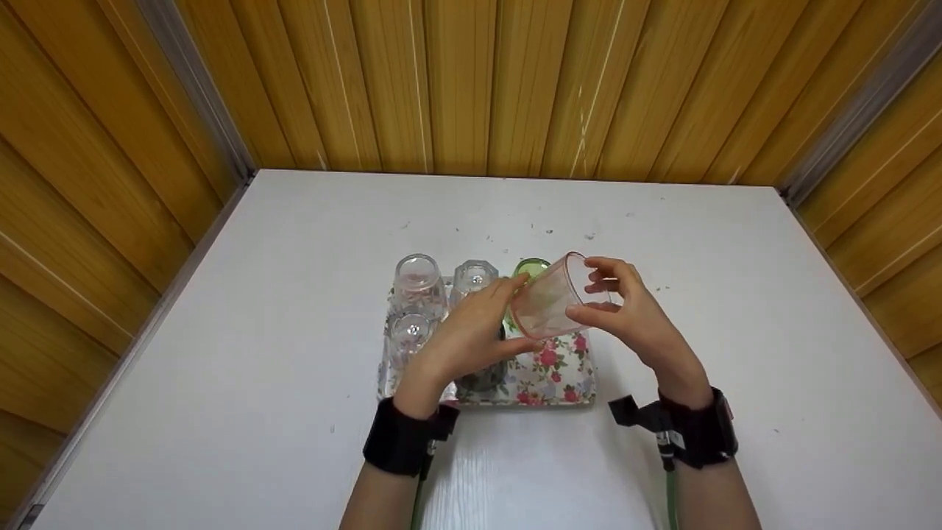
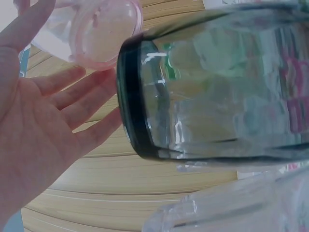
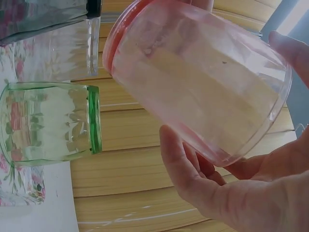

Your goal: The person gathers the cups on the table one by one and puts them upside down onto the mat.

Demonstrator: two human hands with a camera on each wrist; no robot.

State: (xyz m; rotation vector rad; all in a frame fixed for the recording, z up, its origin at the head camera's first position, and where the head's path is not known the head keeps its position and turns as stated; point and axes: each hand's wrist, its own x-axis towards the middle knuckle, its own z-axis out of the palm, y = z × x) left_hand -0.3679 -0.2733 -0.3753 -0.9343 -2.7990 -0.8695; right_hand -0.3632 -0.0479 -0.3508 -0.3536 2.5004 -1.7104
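Both hands hold a pink-tinted clear glass point(image 1: 544, 302) tilted above the tray, its thick base toward the left and its mouth toward the right. My left hand point(image 1: 471, 327) spans the base, thumb on the near side and fingers on the far side; in the left wrist view the fingers look nearly straight. At the mouth end, my right hand point(image 1: 633, 313) grips the glass between thumb and fingers. Directly behind it a green glass point(image 3: 53, 123) stands upside down on the floral tray point(image 1: 526, 397). A dark glass point(image 2: 217, 92), also base up, stands under my left hand.
Clear glasses stand upside down on the tray, one at the back left point(image 1: 419, 283), one at the front left point(image 1: 411, 335), one at the back middle point(image 1: 475, 276). The tray sits on a white table point(image 1: 257, 353). Wood-look panels point(image 1: 456, 88) enclose the back and sides.
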